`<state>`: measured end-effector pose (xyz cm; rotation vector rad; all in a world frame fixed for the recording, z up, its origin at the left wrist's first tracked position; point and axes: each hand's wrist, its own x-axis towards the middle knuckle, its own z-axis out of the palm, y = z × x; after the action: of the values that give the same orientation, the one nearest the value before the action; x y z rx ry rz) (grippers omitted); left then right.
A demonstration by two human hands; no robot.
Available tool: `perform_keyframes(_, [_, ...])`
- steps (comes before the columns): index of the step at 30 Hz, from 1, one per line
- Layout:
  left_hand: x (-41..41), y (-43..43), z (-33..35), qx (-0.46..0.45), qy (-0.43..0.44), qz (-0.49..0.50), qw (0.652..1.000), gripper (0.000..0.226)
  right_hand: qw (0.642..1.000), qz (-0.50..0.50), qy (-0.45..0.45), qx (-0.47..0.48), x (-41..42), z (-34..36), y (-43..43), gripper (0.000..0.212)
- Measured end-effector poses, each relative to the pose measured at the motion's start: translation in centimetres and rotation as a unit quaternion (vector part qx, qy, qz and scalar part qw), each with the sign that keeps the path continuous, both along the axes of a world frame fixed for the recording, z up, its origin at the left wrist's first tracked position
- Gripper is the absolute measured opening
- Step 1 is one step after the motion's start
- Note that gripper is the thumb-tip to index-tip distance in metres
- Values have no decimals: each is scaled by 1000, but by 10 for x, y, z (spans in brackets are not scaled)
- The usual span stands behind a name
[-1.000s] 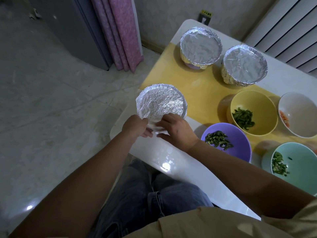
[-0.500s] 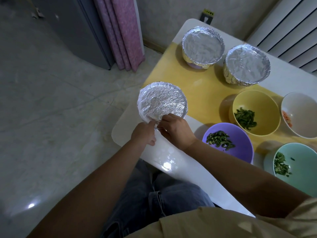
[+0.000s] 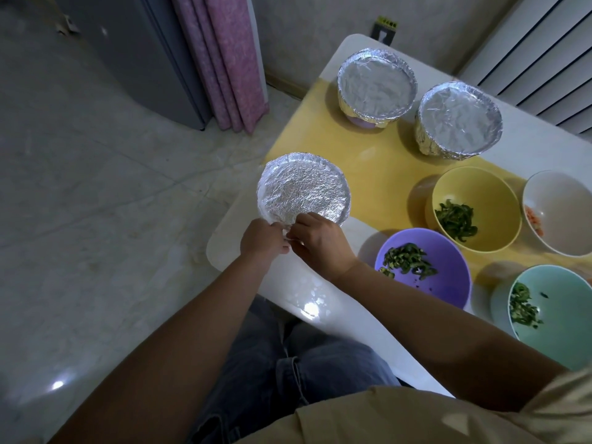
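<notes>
As the white table carries a yellow mat and many bowls, the work takes place only at its left edge. At the far end of the mat, one covered bowl and a second covered bowl are already closed with foil. On the right side, the yellow bowl, the white bowl, the purple bowl and the green bowl stand open with chopped food inside. The bowl in hand stands by the near corner of the mat, its whole top under foil. The left hand and the right hand meet at its near rim, fingers curled, and pinch the loose foil edge. I judge this step as sealing the rim. The next move asks to fold this edge down and continue around gently, because thin foil tears easily.
</notes>
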<state>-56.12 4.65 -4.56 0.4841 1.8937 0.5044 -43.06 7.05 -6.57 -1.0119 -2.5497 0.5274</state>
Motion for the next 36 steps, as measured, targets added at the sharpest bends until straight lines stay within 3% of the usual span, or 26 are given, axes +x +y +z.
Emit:
perform_keyframes(8, [10,-3,14,-38,-82,13,996,22,1000,-4,19,13,1,3,-2,14])
perform_keyframes(15, [7,0,11,-23,-77,-4,997,25,1000,25,13,-12,5,2,5,11])
perform_keyframes(19, [-1,3,14,-32,-73,-21,997,27,999,41,-5,-28,24,4,14,19])
perform_keyframes(22, [-4,5,14,-29,-69,-34,997,27,997,78,-12,-19,29,4,15,9])
perform_keyframes(24, [-4,6,10,-22,-57,-29,998,31,996,87,-8,-6,26,2,15,19])
perform_keyframes(32, [9,-3,14,-61,-97,23,993,47,998,59,10,7,14,-1,10,24])
perform_keyframes(36, [13,-2,17,-44,-87,33,995,40,999,46,13,13,11,-2,9,25])
